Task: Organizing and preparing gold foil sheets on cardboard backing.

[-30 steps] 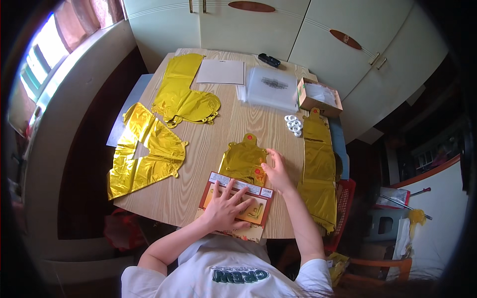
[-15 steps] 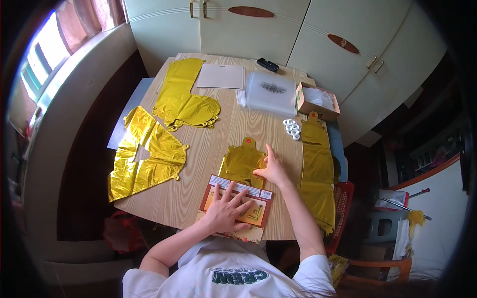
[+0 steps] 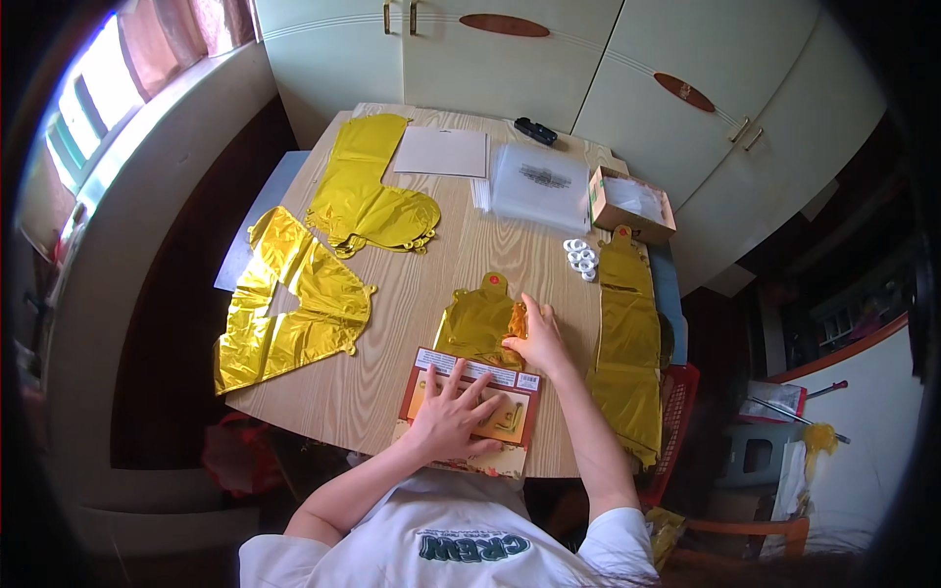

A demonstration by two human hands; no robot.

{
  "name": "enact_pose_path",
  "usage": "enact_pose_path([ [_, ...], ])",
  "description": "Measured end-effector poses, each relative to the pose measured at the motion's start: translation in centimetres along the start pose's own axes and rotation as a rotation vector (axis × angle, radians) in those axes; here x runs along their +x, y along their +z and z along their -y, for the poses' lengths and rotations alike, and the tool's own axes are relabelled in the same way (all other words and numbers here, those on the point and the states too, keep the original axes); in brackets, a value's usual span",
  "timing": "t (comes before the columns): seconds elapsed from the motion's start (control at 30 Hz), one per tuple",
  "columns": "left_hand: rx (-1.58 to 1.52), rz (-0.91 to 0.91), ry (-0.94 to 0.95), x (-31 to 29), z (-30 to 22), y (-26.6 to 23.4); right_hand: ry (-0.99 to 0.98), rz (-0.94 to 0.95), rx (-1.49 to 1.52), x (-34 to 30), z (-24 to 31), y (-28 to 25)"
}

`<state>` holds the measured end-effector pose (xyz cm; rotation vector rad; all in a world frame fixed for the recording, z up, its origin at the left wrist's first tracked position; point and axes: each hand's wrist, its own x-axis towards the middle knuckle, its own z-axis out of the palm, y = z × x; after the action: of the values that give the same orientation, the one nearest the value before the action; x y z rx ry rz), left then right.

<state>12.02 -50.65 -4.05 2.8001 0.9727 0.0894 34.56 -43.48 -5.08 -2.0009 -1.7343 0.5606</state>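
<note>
At the table's front edge my left hand (image 3: 452, 418) lies flat, fingers spread, on a red-bordered printed card (image 3: 517, 423) with a pale label strip along its top. A folded gold foil balloon (image 3: 474, 320) reaches out from the card's far edge, its round tab pointing away from me. It cannot be told whether its near end lies under or inside the card. My right hand (image 3: 541, 340) grips the balloon's right edge between thumb and fingers, and the foil there is bunched and looks orange.
Other flat gold foil balloons lie at the left (image 3: 294, 328), far left (image 3: 368, 186) and right (image 3: 628, 338). White rolls (image 3: 580, 259), clear plastic sleeves (image 3: 539, 191), an open carton (image 3: 637, 222), pale card sheets (image 3: 441, 151) and a black object (image 3: 534, 130) occupy the far side.
My right hand's fingers have closed in on the balloon's right edge, and the foil there has gathered. My left hand stays on the card. The whole view has shifted slightly.
</note>
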Motion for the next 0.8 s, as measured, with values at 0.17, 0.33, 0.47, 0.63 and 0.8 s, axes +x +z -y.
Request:
enact_pose_path([
  [0.17, -0.009, -0.005, -0.008, 0.0, -0.1, -0.2, 0.031, 0.026, 0.042, -0.4, 0.7, -0.2],
  [0.33, -0.020, -0.013, -0.010, 0.0, -0.1, -0.1, 0.053, 0.007, 0.076, 0.2, 1.2, -0.6],
  [0.47, -0.042, -0.028, 0.003, -0.1, 0.0, 0.1, 0.066, 0.036, 0.113, 1.3, 1.0, -0.7],
  [0.63, -0.043, -0.022, 0.004, -0.1, -0.1, 0.0, 0.074, 0.057, 0.161, 2.4, 0.1, -0.2],
  [0.8, -0.034, -0.018, 0.001, -0.1, -0.1, -0.2, 0.072, 0.138, 0.356, 2.6, -0.1, -0.2],
])
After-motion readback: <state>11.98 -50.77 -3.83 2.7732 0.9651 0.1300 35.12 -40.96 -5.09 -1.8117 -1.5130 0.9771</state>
